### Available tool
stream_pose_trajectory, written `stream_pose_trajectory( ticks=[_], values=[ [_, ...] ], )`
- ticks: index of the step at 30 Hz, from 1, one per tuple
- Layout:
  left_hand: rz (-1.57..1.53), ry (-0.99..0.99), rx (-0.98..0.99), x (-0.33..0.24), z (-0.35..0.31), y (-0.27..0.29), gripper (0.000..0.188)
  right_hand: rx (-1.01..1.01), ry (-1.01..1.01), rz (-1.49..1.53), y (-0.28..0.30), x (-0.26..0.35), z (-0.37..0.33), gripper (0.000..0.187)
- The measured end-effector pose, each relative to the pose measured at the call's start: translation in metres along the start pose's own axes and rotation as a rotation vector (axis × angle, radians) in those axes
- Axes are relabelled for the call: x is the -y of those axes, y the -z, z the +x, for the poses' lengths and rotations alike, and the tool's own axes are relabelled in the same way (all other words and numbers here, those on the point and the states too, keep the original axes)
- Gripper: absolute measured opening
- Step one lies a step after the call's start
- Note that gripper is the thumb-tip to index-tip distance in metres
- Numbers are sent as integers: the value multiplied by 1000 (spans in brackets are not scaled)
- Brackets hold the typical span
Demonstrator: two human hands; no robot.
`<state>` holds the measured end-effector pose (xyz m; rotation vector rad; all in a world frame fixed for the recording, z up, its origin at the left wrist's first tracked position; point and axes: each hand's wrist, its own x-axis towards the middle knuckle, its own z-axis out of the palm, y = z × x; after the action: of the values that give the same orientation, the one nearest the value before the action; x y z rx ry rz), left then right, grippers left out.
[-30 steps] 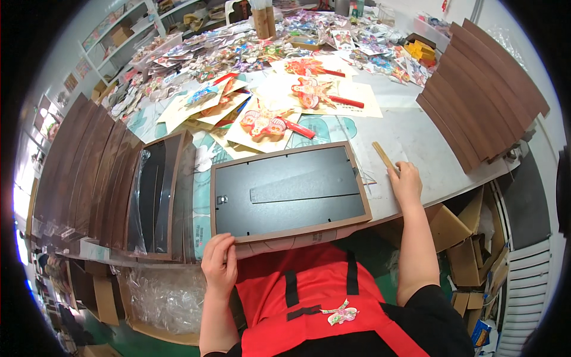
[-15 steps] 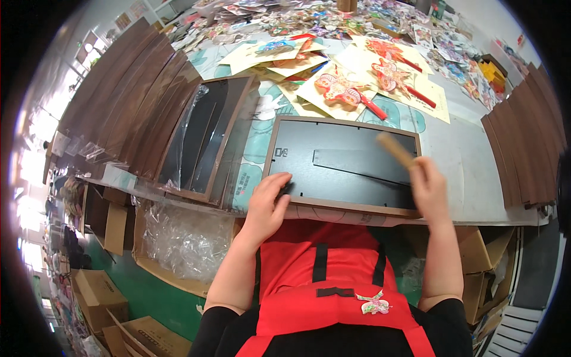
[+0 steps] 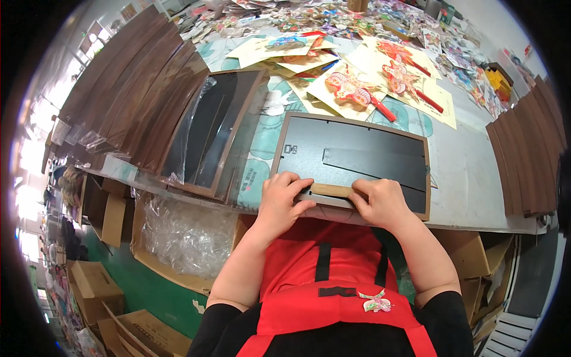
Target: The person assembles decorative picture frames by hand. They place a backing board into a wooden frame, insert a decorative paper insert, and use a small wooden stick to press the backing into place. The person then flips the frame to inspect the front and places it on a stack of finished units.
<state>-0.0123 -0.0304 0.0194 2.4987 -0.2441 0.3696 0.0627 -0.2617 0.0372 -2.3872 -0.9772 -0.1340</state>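
A brown picture frame [image 3: 425, 178] lies face down on the table in front of me, its black backing board [image 3: 357, 134] and attached stand flap [image 3: 357, 162] facing up. My right hand [image 3: 380, 199] grips a flat wooden stick [image 3: 331, 190], which lies along the frame's near edge. At the near left corner, my left hand [image 3: 282, 199] grips the rim, with its fingers over the backing and its thumb on the near side. The left fingertips are close to the stick's left end; whether they touch it I cannot tell.
Brown frames [image 3: 119, 89] stand stacked at left, a plastic-wrapped one [image 3: 205, 131] nearest. More frames [image 3: 526, 149] stand at right. Beyond lie cream cards [image 3: 333, 98] with red butterfly pieces [image 3: 351, 88] and many colourful cutouts. A carton [image 3: 184, 238] of clear plastic sits below the table's left side.
My right hand has brought the stick from above the frame's right side down to its near edge. My left hand has shifted slightly right. The view has shifted a little.
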Motion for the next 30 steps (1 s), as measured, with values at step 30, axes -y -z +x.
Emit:
stream_pose_trajectory(
  ticks=[30],
  values=[
    [-168, -299, 42, -65, 25, -53, 46, -153, -331, -54, 87, -59, -93, 16]
  ],
)
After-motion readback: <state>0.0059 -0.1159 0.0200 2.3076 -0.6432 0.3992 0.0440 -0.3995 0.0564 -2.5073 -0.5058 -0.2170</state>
